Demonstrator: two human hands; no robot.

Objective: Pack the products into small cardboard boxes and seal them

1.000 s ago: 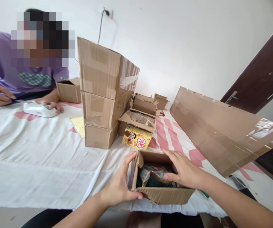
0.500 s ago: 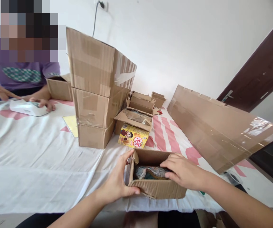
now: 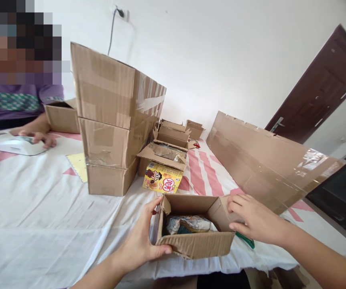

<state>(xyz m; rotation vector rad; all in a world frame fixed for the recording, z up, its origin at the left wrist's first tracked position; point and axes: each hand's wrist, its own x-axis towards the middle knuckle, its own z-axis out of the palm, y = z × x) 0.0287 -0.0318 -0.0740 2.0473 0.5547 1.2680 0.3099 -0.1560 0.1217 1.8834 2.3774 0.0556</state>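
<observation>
A small cardboard box (image 3: 195, 245) stands open-topped at the table's near edge. Inside it lies a crinkled, printed plastic packet (image 3: 191, 224) with teal and whitish patches; its contents do not show. My left hand (image 3: 144, 235) grips the box's left end, thumb low on the front and fingers around the far side. At the right rim is my right hand (image 3: 248, 216), its thumb and bent fingers apart, nothing seen in them. I cannot tell how firmly it touches the rim. Below it, a green object (image 3: 245, 240) shows partly.
A yellow printed box (image 3: 162, 178) stands just beyond, before several open cartons (image 3: 173, 134). Stacked tall cartons (image 3: 103, 140) rise on the left; a long cardboard panel (image 3: 266, 160) leans at right. Across the table, a person's hand (image 3: 39, 138) rests on a white device (image 3: 16, 145).
My right hand has moved off the packet to the box's right rim, uncovering more of the packet and the green object. My left hand keeps its grip. The view has shifted slightly.
</observation>
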